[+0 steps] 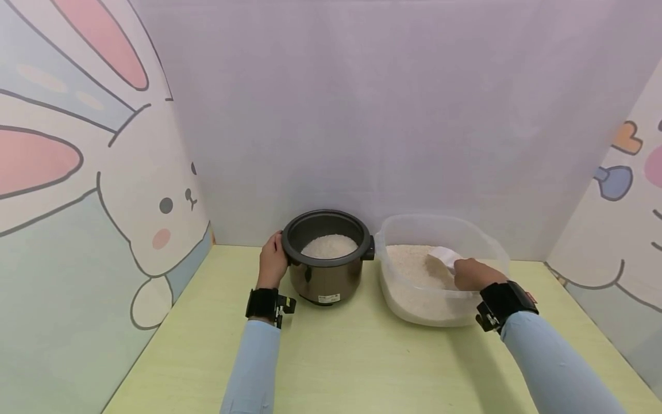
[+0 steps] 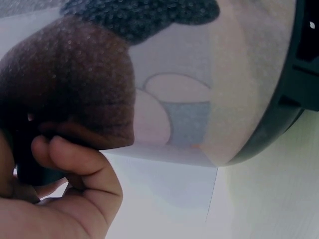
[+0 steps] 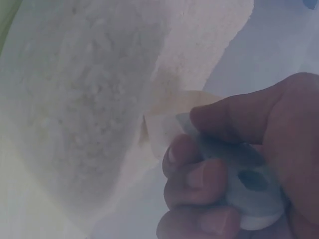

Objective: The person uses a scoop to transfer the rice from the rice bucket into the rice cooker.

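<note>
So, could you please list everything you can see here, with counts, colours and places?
Rice cooker: one, dark brown and black, left of the container
Label: one, white, low on the cooker's front
Container: one, translucent, right of the cooker
Rice: two batches, whitish, inside the cooker and container
Scoop: one, white, in the container
Table: one, pale yellow-green, underneath
Backdrop: one, pale lilac-grey, behind
Cartoon panels: two, multicoloured, left and right
Wrist bands with devices: two, black, left and right wrists
Sleeves: two, light blue, left and right arms
Left hand: one, bare, holding the cooker's left side
Right hand: one, bare, gripping the scoop
</note>
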{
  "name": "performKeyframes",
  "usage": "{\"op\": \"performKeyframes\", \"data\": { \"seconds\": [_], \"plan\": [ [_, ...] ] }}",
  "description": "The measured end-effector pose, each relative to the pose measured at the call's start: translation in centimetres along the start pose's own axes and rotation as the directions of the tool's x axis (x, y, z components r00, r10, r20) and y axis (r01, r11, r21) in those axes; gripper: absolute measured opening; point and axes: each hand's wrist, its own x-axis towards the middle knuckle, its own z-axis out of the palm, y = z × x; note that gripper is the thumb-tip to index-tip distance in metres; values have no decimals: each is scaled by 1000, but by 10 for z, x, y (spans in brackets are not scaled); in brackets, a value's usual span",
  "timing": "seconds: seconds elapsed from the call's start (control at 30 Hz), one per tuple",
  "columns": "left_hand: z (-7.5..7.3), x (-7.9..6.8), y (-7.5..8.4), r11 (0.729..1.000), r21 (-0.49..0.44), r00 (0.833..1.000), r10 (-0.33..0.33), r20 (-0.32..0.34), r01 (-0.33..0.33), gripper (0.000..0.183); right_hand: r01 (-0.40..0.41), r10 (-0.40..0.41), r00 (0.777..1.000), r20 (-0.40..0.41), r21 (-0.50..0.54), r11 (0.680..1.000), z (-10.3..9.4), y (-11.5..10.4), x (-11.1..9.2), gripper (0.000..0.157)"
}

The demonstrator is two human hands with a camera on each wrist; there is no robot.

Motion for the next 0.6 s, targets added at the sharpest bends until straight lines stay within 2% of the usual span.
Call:
{"op": "performKeyframes", "data": {
  "seconds": [0.27, 0.6],
  "plan": [
    [0, 0, 0, 1000, -10, 1000, -7, 3, 7, 45, 104, -103, 995, -18, 43, 994, 2, 0, -3, 16],
    [-1, 1, 0, 1000, 14, 1000, 2, 7, -2, 45, 184, -186, 983, 4, 115, 976, 3, 0, 0, 16]
  ]
}}
